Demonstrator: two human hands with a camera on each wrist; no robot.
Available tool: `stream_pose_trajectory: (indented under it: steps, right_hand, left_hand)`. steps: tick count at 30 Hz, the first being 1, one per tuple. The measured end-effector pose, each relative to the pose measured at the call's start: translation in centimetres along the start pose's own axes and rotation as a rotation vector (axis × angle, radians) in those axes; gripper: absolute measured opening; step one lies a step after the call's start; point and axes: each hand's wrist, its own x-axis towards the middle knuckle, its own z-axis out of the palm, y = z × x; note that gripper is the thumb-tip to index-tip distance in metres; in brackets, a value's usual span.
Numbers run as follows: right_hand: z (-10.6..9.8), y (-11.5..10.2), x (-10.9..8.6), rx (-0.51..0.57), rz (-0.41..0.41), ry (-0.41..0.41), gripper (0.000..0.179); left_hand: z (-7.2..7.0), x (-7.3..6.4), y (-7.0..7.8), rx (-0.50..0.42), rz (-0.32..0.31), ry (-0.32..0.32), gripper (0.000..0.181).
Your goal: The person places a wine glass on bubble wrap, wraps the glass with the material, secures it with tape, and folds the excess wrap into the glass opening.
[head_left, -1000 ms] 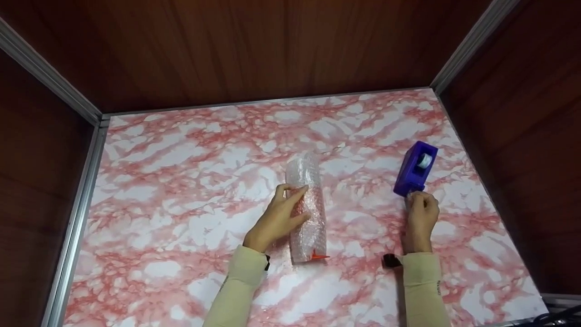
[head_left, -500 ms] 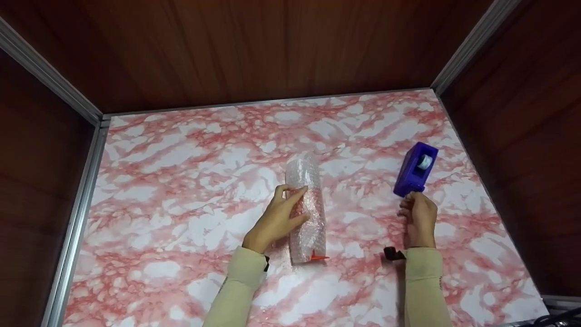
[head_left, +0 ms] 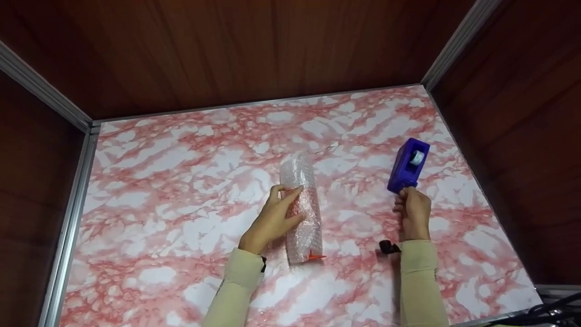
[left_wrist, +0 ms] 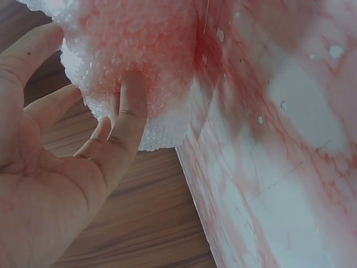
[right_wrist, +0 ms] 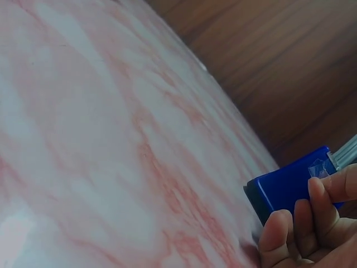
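A bubble-wrap roll [head_left: 298, 171] lies lengthwise on the table, something reddish showing through its layers and a pointed orange-red piece [head_left: 316, 256] sticking out at its near end. My left hand [head_left: 271, 221] holds it from the left side, thumb and fingers spread around it; in the left wrist view, the fingertips rest against the bubbles [left_wrist: 139, 33]. To the right stands a purple-blue tape dispenser [head_left: 400, 169] with a small tape roll [head_left: 416, 157] inside. At its near end my right hand [head_left: 416, 212] pinches a short clear piece of tape [right_wrist: 318, 169], its other fingers loosely curled.
The table [head_left: 181, 263] has a pink and white marbled top. Dark wood panels [head_left: 218, 50] with metal frame edges enclose it at the back and both sides. Black cables [head_left: 556, 311] lie at the lower right corner.
My right hand has turned slightly, its lower fingers now fanned out to the left at the dispenser's near end. The whole view has shifted a little; the left hand stays on the roll.
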Motion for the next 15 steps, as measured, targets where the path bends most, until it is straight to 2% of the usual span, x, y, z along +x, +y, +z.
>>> stream_pose_trajectory:
  steps: [6, 15]
  right_hand:
    - [0.20, 0.10, -0.09, -0.030, -0.012, 0.014, 0.020]
    - [0.54, 0.26, -0.33, -0.072, -0.021, 0.061, 0.020]
  left_hand:
    - [0.03, -0.01, -0.04, 0.006, 0.023, 0.008, 0.069]
    - [0.04, 0.06, -0.05, -0.016, 0.019, 0.010, 0.069]
